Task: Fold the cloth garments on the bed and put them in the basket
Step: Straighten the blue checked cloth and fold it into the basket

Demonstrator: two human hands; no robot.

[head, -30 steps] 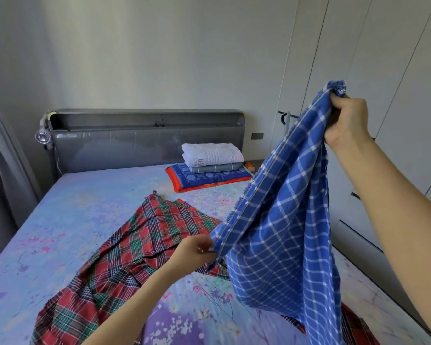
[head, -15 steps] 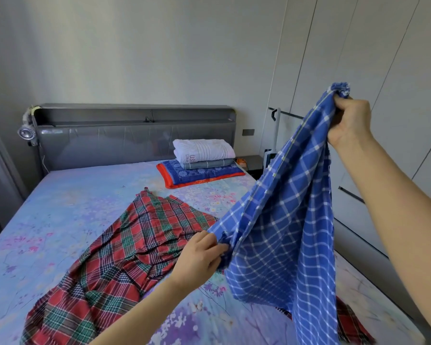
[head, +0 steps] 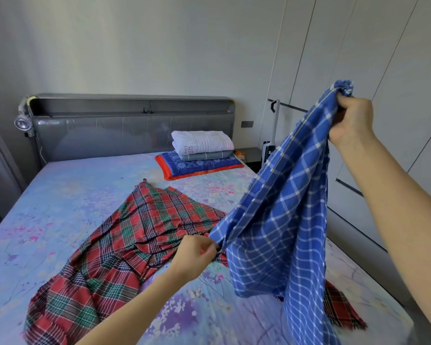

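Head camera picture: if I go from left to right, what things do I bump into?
Round silver lamp clipped to the headboard → red and green plaid cloth lying on the bed → left hand → blue and white checked cloth held up → right hand.

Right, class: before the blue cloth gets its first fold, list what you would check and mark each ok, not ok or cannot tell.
1. Right hand has a grip on the top corner of the blue cloth: ok.
2. Left hand pinches the lower corner: ok.
3. Edge between the hands taut: ok.
4. Cloth hanging flat: not ok, bunched.
5. Bare bed to lay it on: not ok, red cloth lies below.
6. Basket within reach: cannot tell, none in view.
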